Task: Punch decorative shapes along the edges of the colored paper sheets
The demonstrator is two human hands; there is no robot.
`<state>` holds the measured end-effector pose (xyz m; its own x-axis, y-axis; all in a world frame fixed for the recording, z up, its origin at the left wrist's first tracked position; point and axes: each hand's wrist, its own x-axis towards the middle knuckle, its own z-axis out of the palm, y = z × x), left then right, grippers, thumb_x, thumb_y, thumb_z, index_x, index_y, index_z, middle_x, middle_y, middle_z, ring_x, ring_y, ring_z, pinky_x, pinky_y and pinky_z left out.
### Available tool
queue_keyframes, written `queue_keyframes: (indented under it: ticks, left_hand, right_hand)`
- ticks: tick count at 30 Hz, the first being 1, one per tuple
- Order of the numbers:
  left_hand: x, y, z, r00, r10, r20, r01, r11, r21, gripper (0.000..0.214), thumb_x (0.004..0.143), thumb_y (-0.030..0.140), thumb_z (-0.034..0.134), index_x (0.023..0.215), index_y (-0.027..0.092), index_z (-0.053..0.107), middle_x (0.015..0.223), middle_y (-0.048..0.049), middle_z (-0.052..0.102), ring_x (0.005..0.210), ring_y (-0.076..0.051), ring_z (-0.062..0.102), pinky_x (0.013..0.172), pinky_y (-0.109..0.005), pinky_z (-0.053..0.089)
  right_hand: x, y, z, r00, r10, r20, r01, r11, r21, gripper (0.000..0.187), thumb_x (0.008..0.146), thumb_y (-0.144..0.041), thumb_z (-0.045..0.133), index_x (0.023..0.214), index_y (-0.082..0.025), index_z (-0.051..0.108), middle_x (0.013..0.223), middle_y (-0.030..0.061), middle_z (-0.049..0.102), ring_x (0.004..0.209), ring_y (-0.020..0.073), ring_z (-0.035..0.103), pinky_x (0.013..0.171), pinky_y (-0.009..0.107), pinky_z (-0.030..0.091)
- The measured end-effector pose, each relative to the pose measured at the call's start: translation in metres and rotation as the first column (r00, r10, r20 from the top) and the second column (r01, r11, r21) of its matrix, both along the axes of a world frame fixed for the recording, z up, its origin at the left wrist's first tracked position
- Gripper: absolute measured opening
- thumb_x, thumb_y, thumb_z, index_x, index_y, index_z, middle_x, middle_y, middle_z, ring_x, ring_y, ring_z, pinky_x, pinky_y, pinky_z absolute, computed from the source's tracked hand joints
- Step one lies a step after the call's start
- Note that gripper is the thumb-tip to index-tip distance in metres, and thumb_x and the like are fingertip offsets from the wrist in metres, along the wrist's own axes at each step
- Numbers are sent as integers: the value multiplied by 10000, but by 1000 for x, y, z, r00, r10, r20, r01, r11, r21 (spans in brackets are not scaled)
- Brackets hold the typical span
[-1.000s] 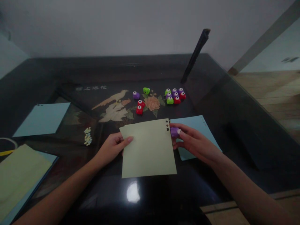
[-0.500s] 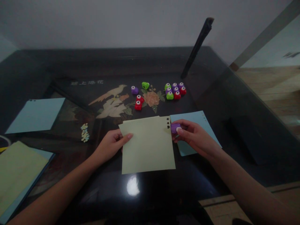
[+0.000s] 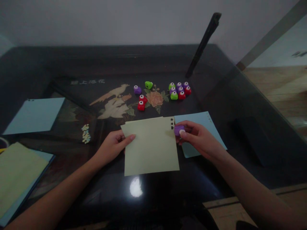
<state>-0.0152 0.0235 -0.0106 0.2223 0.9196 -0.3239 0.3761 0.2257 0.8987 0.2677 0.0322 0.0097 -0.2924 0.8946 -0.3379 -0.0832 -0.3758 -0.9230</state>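
Pale yellow paper (image 3: 151,148) is pinched in the left hand (image 3: 114,143). At its right edge, the right hand (image 3: 199,136) grasps a small purple punch (image 3: 178,130).

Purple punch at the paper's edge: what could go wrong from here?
1. The left hand grips the yellow paper only near its left edge, so the far side might swing or slip.
2. The purple punch in the right hand sits close to the three cut shapes; a bite there could overlap them.
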Motion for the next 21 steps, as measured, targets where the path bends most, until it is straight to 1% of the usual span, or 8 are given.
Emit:
queue_keyframes:
  ticks: [8, 11, 16, 21]
  left_hand:
    - [-1, 0, 1, 999, -1, -54, 2, 1000, 17, 305, 783, 461, 588, 704, 168, 619, 563, -1, 620, 510, -158, 582, 479, -246, 470]
    - [0, -1, 1, 997, -20, -71, 23, 999, 49, 300, 798, 447, 572, 700, 167, 614, 570, 4, 616, 500, -144, 565, 454, -225, 445]
    - [3, -2, 3, 995, -35, -97, 44, 995, 92, 293, 798, 412, 567, 622, 178, 560, 512, 29, 560, 445, -120, 518, 411, -205, 401]
    - [3, -2, 2, 993, -30, -113, 41, 994, 99, 269, 800, 412, 567, 670, 178, 591, 549, 11, 602, 466, -131, 536, 436, -220, 425]
  right_hand:
    - [-2, 0, -3, 998, 4, 59, -3, 1000, -17, 315, 681, -289, 763, 940, -175, 624, 752, 15, 676, 646, 121, 632, 596, 255, 520]
    - [-1, 1, -2, 996, 8, 88, -6, 1000, -25, 316, 670, -282, 768, 927, -171, 623, 754, 14, 673, 646, 124, 630, 605, 266, 526]
    - [-2, 0, -3, 991, 21, 130, -19, 1000, -11, 276, 675, -277, 762, 895, -179, 628, 761, 8, 666, 627, 112, 612, 607, 268, 527]
    - [-5, -2, -7, 996, -4, 87, 7, 999, -32, 307, 656, -247, 774, 921, -195, 627, 811, 7, 664, 647, 113, 605, 598, 260, 535]
